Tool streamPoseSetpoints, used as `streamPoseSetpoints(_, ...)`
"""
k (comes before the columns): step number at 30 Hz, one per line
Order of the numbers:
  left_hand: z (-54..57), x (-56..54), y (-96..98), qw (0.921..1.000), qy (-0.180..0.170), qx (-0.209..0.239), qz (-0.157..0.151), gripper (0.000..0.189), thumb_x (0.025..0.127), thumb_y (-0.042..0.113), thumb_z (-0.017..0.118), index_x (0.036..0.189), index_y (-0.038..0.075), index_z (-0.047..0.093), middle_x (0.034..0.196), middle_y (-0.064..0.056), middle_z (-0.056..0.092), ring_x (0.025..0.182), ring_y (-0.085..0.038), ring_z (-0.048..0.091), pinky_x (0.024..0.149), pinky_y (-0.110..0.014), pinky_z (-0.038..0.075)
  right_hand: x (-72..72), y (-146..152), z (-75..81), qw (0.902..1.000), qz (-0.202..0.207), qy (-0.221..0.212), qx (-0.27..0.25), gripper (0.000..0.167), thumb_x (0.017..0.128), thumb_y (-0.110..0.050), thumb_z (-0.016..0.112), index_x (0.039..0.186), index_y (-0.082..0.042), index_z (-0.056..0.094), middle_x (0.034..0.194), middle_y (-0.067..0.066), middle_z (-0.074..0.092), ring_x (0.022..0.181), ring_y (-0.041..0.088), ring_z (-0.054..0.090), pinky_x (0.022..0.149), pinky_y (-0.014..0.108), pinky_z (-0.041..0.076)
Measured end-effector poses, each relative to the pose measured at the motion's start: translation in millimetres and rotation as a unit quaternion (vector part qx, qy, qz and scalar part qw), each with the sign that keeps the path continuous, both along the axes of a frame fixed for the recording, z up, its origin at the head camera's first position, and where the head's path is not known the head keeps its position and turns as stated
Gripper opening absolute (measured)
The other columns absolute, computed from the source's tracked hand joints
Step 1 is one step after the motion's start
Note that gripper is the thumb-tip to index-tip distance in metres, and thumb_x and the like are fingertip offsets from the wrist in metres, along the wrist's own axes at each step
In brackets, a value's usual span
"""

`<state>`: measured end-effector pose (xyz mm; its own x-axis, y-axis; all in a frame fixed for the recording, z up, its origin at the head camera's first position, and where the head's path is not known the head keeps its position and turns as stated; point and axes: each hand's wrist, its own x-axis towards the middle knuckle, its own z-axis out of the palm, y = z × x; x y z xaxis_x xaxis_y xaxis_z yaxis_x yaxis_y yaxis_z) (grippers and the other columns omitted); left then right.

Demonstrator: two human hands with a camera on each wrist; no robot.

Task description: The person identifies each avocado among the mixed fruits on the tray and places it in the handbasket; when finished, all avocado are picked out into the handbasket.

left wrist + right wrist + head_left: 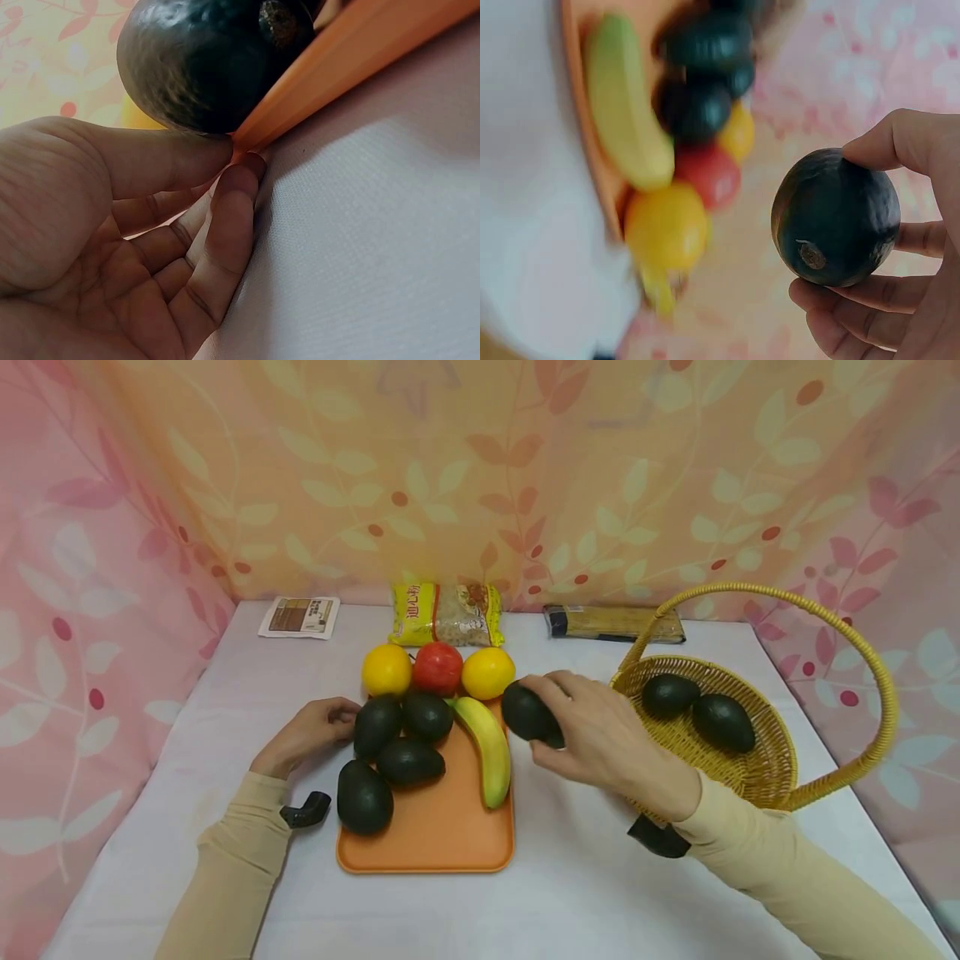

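My right hand grips a dark avocado between thumb and fingers, above the cloth between the orange tray and the wicker basket. In the right wrist view the stem end of that avocado shows. At the tray's left edge, my left hand pinches the rim; thumb and fingertips meet on the tray corner in the left wrist view, just under another avocado. Several avocados lie on the tray's left half. A banana lies along its right side.
Two yellow fruits flank a red apple at the tray's back end. The basket, with a tall arched handle, holds two avocados. Behind stand a yellow food bag, a white packet and a flat brown package.
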<state>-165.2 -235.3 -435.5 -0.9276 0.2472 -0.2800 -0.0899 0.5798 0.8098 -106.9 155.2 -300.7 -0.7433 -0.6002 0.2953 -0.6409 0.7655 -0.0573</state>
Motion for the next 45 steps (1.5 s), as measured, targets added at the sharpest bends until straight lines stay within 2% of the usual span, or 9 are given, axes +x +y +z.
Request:
streamPoseSetpoints(3, 2.1, -0.1, 0.8, 1.0, 0.001, -0.004, 0.002, 0.036, 0.094, 0.012, 0.057, 0.126, -0.005, 0.056, 0.107, -0.017, 0.066, 0.093, -0.019, 0.058, 0.083, -0.025, 0.047, -7.7, 27, 12.1, 0.9983, -0.058, -0.005, 0.002, 0.065, 0.076, -0.036, 0.073, 0.135, -0.015, 0.052, 0.116, 0.011, 0.063, 0.086, 0.027, 0.062, 0.069, 0.043, 0.053)
streamPoseSetpoints(7, 4.2, 0.2, 1.3, 1.0, 0.003, -0.005, 0.001, 0.038, 0.094, 0.014, 0.058, 0.127, -0.005, 0.056, 0.108, -0.017, 0.066, 0.094, -0.019, 0.058, 0.084, -0.026, 0.047, -15.4, 62, 19.8, 0.9927, -0.119, -0.013, -0.008, 0.064, 0.077, -0.032, 0.072, 0.135, -0.014, 0.05, 0.114, 0.014, 0.062, 0.084, 0.03, 0.061, 0.068, 0.048, 0.052)
streamPoseSetpoints(11, 4.5, -0.4, -0.6, 1.0, 0.005, -0.002, -0.002, 0.038, 0.094, 0.013, 0.057, 0.127, -0.006, 0.055, 0.109, -0.018, 0.066, 0.093, -0.019, 0.059, 0.083, -0.026, 0.049, -19.8, 93, 19.4, 0.9853, -0.168, -0.026, -0.011, 0.064, 0.077, -0.028, 0.071, 0.135, -0.012, 0.049, 0.117, 0.017, 0.061, 0.086, 0.033, 0.061, 0.068, 0.052, 0.051)
streamPoseSetpoints(15, 3.3, -1.4, -3.9, 0.9999, 0.006, -0.016, 0.001, 0.037, 0.094, 0.014, 0.056, 0.126, -0.005, 0.056, 0.109, -0.018, 0.067, 0.093, -0.019, 0.059, 0.084, -0.026, 0.048, -24.3, 115, 12.5, 0.9766, -0.204, -0.067, 0.01, 0.065, 0.079, -0.028, 0.07, 0.136, -0.011, 0.044, 0.118, 0.022, 0.059, 0.088, 0.036, 0.061, 0.068, 0.057, 0.05)
streamPoseSetpoints(19, 1.6, -0.2, -6.5, 0.9997, -0.002, -0.023, 0.005, 0.038, 0.095, 0.015, 0.056, 0.128, -0.004, 0.055, 0.111, -0.018, 0.066, 0.094, -0.02, 0.059, 0.086, -0.029, 0.049, -30.8, 124, -1.7, 0.9713, -0.211, -0.107, 0.026, 0.067, 0.079, -0.029, 0.069, 0.138, -0.011, 0.043, 0.122, 0.024, 0.058, 0.092, 0.038, 0.061, 0.071, 0.058, 0.05)
streamPoseSetpoints(26, -1.8, 2.3, -6.8, 0.9999, -0.007, -0.013, 0.007, 0.039, 0.096, 0.017, 0.058, 0.128, -0.004, 0.055, 0.111, -0.018, 0.066, 0.094, -0.02, 0.06, 0.086, -0.029, 0.05, -41.2, 122, -21.2, 0.9684, -0.2, -0.133, 0.067, 0.07, 0.077, -0.029, 0.073, 0.138, -0.007, 0.043, 0.114, 0.024, 0.06, 0.086, 0.034, 0.062, 0.065, 0.051, 0.051)
streamPoseSetpoints(33, -4.2, 1.2, -4.9, 1.0, -0.005, -0.001, 0.005, 0.038, 0.094, 0.014, 0.058, 0.126, -0.005, 0.055, 0.11, -0.018, 0.067, 0.092, -0.019, 0.059, 0.082, -0.026, 0.05, -49.0, 121, -38.4, 0.9607, -0.191, -0.169, 0.109, 0.072, 0.077, -0.027, 0.075, 0.137, -0.003, 0.043, 0.115, 0.027, 0.059, 0.09, 0.038, 0.065, 0.068, 0.053, 0.053)
streamPoseSetpoints(45, -4.6, -0.3, 0.3, 1.0, -0.004, 0.004, 0.007, 0.036, 0.094, 0.013, 0.057, 0.126, -0.005, 0.056, 0.11, -0.019, 0.067, 0.092, -0.018, 0.059, 0.081, -0.024, 0.05, -57.1, 122, -48.1, 0.9598, -0.178, -0.179, 0.123, 0.073, 0.078, -0.022, 0.078, 0.136, 0.004, 0.043, 0.116, 0.032, 0.057, 0.085, 0.04, 0.064, 0.067, 0.053, 0.052)
